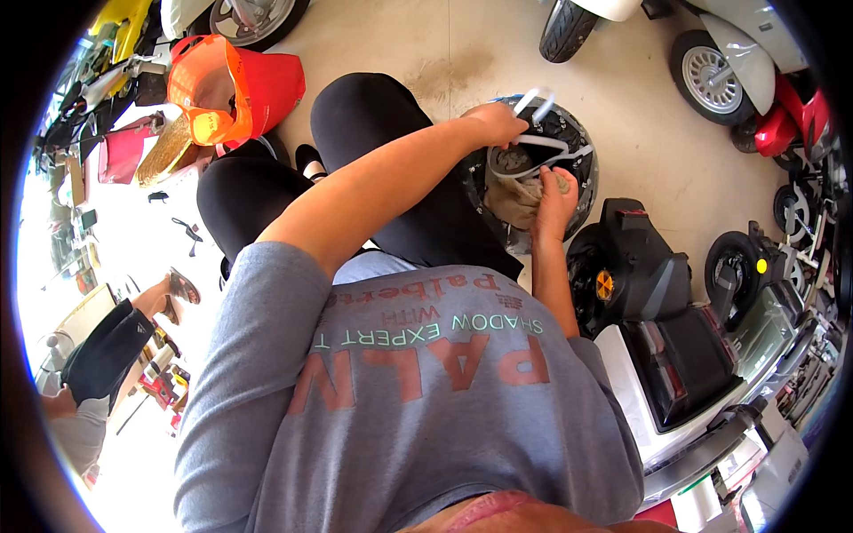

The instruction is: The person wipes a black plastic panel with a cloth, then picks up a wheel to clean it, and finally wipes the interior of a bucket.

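Note:
My left hand (496, 124) grips a bent white strip (543, 141) above a round bin (586, 200). The strip, which looks like plastic, folds into several loops over the bin's mouth. A dark patterned liner (578, 136) covers the bin's rim. My right hand (556, 206) is at the near side of the bin, its fingers closed on a crumpled grey-brown cloth (513, 200). Part of the strip passes close to the right fingertips; I cannot tell whether they touch it. Within one loop shows a grey-brown lump (513, 160), perhaps more of the cloth.
A black scooter (640, 253) stands right of the bin, with a white vehicle's rear (686, 373) behind it. Scooter wheels (713, 76) line the far side. To the left are an orange-red bag (266, 86), a straw hat (163, 156) and a person in black shorts (110, 353).

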`<state>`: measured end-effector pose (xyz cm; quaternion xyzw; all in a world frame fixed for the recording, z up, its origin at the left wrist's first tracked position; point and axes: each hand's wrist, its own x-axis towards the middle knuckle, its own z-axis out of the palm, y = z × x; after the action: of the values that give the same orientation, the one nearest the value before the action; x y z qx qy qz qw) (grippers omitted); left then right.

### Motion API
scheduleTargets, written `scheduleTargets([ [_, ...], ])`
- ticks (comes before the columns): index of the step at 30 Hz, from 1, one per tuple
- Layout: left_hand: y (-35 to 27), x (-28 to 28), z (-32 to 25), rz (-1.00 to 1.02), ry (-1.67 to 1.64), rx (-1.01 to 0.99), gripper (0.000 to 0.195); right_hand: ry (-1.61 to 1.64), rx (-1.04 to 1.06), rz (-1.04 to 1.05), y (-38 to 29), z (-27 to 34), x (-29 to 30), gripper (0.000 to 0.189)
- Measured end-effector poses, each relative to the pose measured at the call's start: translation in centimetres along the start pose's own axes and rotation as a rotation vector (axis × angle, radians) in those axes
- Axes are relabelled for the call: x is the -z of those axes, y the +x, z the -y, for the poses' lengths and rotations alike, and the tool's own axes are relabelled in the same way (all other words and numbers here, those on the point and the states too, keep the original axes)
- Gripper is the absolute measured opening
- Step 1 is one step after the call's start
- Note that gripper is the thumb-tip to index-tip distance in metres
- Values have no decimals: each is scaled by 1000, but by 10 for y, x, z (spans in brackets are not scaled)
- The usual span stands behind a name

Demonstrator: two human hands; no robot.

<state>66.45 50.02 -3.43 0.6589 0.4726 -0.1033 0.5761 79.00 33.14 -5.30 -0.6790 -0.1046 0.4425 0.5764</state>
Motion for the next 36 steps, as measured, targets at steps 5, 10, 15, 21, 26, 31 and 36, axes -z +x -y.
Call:
scheduleTargets([
  [5, -8, -4, -13, 84, 186, -110, 48, 925, -336, 750, 13, 37, 21, 39],
  [10, -15, 5, -21, -160, 119, 139, 63, 623, -412, 484, -12, 8, 42, 32],
  [15, -28, 10, -29, -141, -275, 109, 58, 597, -780, 203, 16, -71, 78, 26],
  [21, -21, 3, -21, 95, -586, 332, 43, 297, -724, 273, 78, -84, 39, 21],
  [26, -23, -5, -23, 208, -257, 231, 40, 867, -488, 499, 125, -73, 10, 16],
  [31, -29, 2, -21, 216, -139, 148, 40, 678, -404, 850, 116, -36, -14, 22],
  [36, -25, -5, -28, 221, -198, 118, 35, 69, -365, 876, 114, 7, -23, 50],
])
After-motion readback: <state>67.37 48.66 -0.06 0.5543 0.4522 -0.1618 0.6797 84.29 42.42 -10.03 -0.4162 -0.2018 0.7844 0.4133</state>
